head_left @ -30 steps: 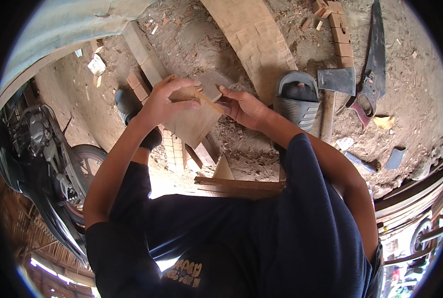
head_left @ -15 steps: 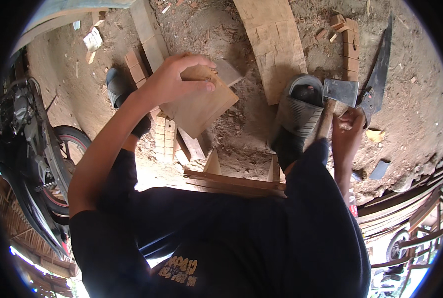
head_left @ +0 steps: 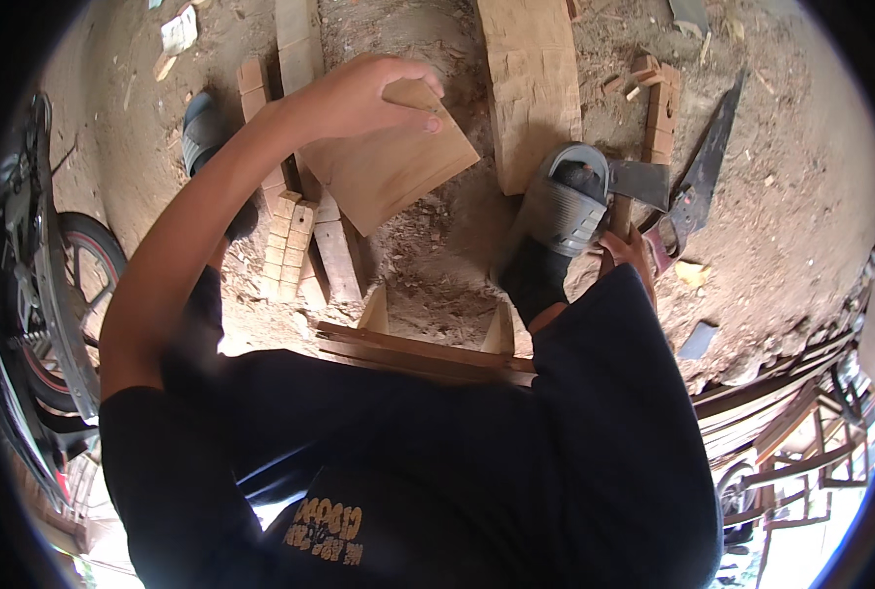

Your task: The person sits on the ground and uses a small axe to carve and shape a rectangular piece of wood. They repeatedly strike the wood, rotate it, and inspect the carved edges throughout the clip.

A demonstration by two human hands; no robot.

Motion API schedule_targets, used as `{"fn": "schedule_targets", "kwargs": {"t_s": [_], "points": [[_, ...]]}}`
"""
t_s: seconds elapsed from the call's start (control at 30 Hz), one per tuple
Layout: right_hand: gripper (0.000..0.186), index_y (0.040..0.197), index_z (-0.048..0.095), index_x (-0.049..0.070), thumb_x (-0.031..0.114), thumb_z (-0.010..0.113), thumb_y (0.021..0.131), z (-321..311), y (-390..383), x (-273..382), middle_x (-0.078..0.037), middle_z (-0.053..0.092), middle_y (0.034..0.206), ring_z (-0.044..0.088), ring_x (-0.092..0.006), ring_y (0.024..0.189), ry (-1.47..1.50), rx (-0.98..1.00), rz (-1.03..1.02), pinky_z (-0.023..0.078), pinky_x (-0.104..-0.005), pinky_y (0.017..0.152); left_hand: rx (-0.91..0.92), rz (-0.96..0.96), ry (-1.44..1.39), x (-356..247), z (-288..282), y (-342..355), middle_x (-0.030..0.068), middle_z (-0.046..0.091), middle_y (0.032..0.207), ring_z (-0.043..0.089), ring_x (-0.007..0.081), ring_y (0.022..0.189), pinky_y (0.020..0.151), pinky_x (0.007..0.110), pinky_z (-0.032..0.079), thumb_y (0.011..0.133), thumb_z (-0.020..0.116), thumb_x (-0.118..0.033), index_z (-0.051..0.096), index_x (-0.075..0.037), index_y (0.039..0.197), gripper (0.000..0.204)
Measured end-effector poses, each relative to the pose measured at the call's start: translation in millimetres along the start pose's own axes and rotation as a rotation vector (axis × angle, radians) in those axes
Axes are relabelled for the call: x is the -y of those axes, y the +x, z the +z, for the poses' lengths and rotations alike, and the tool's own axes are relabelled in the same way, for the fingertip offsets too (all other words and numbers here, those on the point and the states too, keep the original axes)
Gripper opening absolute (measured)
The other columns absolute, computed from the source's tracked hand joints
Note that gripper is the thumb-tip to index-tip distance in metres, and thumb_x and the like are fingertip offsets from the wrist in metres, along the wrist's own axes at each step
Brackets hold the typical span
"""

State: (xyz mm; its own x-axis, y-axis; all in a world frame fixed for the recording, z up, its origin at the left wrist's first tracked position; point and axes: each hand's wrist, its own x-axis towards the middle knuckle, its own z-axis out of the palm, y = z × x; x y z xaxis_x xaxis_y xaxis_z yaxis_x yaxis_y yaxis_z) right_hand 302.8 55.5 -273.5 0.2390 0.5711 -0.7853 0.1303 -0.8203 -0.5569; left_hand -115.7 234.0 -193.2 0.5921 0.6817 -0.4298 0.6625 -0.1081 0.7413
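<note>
A flat squarish wooden board (head_left: 388,172) hangs tilted in front of me, its upper edge gripped by my left hand (head_left: 364,98), thumb over the near face. To the right, my right hand (head_left: 632,253) is closed round the wooden handle of a hatchet (head_left: 642,184). The hatchet's dark head lies beside my right sandal (head_left: 567,211), pointing right. Just right of that hand, a handsaw (head_left: 698,191) rests on the dirt, its reddish handle close to my fingers. My sleeve and knee partly hide the hatchet handle's lower end.
A thick hewn plank (head_left: 531,88) lies ahead. Small wooden blocks line up at right (head_left: 661,113), and a notched block stack (head_left: 285,245) sits at left. A low wooden stool (head_left: 408,348) is near my legs. A motorbike (head_left: 59,285) stands far left.
My right hand has left the handsaw's handle and moved left onto the hatchet's handle. The saw now lies on the ground. My left hand still holds the board; the view has shifted.
</note>
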Motion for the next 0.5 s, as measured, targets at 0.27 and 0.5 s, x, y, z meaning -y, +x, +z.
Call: {"fn": "schedule_targets", "kwargs": {"t_s": [0.27, 0.5], "points": [[0.033, 0.118, 0.052, -0.004, 0.023, 0.055, 0.1, -4, -22, 84, -0.006, 0.059, 0.07, 0.057, -0.0143, 0.051, -0.333, 0.068, -0.233, 0.045, -0.0297, 0.046, -0.061, 0.032, 0.012, 0, 0, 6, 0.0146, 0.069, 0.111, 0.064, 0.0304, 0.107, 0.092, 0.04, 0.049, 0.085, 0.075, -0.037, 0.067, -0.006, 0.113, 0.043], [0.055, 0.149, 0.034, 0.0, 0.014, 0.055, 0.101, 44, -71, 154, -0.009, 0.064, 0.077, 0.051, -0.0117, 0.052, -0.604, 0.164, -0.934, 0.044, -0.0287, 0.05, -0.037, -0.086, 0.03, -8, 3, 7, 0.0131, 0.069, 0.1, 0.066, 0.0291, 0.092, 0.08, 0.041, 0.05, 0.083, 0.076, -0.042, 0.067, -0.008, 0.109, 0.043]]}}
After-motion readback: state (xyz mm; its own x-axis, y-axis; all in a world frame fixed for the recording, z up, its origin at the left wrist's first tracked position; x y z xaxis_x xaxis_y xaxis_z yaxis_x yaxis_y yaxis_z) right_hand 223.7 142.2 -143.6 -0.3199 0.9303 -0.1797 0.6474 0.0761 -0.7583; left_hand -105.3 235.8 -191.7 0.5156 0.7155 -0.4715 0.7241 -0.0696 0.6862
